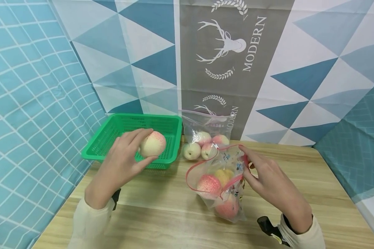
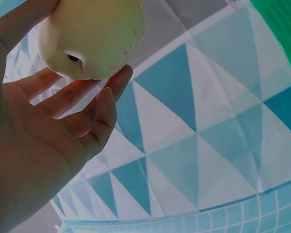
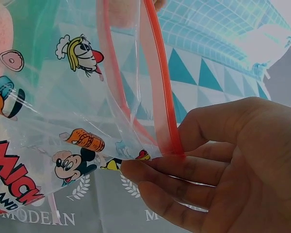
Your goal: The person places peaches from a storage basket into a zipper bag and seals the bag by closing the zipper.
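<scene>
A pale peach with a pink blush is held up by my left hand, thumb and fingers round it, in front of the green basket. In the left wrist view the stem hollow of the peach faces the camera. My right hand pinches the red-edged mouth of a clear zip bag printed with cartoon figures. Its mouth gapes open toward the left. Inside the bag lie a red peach, a yellow fruit and another red peach.
The green basket stands at the back left; I see no fruit in its visible part. Beside it, a second clear bag with several pale peaches leans by the patterned backdrop. Everything stands on a wood-grain table.
</scene>
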{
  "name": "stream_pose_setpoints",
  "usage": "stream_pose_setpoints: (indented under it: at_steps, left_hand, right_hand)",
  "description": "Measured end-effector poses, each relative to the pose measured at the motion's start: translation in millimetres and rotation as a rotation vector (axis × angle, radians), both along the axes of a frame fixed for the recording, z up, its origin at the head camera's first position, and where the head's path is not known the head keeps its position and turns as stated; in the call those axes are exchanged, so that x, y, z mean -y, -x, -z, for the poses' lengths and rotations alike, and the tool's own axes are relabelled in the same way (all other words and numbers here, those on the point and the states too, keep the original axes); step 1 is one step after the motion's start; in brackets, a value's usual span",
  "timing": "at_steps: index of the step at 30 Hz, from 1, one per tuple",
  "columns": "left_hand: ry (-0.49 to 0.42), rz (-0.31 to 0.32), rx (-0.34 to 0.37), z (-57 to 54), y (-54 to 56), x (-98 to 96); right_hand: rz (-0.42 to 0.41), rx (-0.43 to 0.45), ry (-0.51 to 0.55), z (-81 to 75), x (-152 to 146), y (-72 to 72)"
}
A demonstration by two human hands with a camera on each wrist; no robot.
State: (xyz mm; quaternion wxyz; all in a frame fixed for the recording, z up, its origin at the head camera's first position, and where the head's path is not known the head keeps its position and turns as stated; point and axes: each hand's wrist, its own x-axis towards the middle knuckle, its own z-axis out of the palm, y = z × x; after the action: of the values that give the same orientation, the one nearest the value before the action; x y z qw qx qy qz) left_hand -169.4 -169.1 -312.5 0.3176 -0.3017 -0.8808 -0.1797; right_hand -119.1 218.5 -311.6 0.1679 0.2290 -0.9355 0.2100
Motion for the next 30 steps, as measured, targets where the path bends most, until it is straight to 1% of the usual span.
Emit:
stream_pose_setpoints:
  at_steps: [4,8,18,24,27,30]
  left_hand:
    - [0.007,0.035,-0.014,-3.9,-6.1,-6.7]
    - [0.012,0.06,-0.025,-6.7,-11.3,-12.4]
    - [0.047,0.128,-0.031,-9.6,-24.7,-27.3]
    - [0.072,0.174,-0.029,-7.2,-34.4,-41.5]
    - [0.077,0.204,-0.016,-4.3,-40.6,-48.6]
    - [0.073,0.233,-0.006,-2.3,-44.9,-55.6]
  right_hand:
    - [-0.004,-0.019,0.006,1.8,-0.3,-0.4]
    - [0.0,-0.019,0.009,3.0,-0.6,-1.3]
    - [-0.01,-0.044,0.015,4.0,0.2,-2.9]
    - [-0.022,-0.045,0.016,4.0,-0.1,-1.6]
    - [-0.024,-0.031,0.011,3.5,-0.3,-0.8]
    - [-0.034,-0.037,0.004,2.5,-0.4,-0.1]
